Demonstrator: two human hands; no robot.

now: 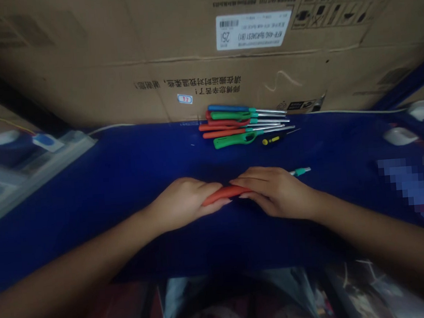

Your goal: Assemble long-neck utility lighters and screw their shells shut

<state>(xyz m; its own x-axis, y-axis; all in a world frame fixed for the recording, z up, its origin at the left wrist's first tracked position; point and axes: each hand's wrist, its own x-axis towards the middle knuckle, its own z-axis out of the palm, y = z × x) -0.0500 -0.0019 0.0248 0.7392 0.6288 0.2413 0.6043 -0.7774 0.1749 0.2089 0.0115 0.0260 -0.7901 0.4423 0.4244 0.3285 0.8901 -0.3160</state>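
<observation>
Both of my hands hold one orange-red stick lighter (227,193) by its handle, low over the blue tabletop. My left hand (186,202) is closed on its left end, thumb above and fingers below. Around the right part my right hand (277,190) is closed, hiding what lies under the palm. Beyond the right knuckles a short teal and silver piece (300,171) shows; I cannot tell whether it joins the lighter. Farther back lies a row of stick lighters with green (228,141), red and blue (226,108) handles, metal tubes pointing right.
A small yellow screwdriver (271,140) lies beside the lighters. A large cardboard box (100,65) stands upright along the back edge. At left are a pale power strip (69,149) and a white-blue plug (47,141). White plugs (401,136) and a blurred blue item (413,188) are at right.
</observation>
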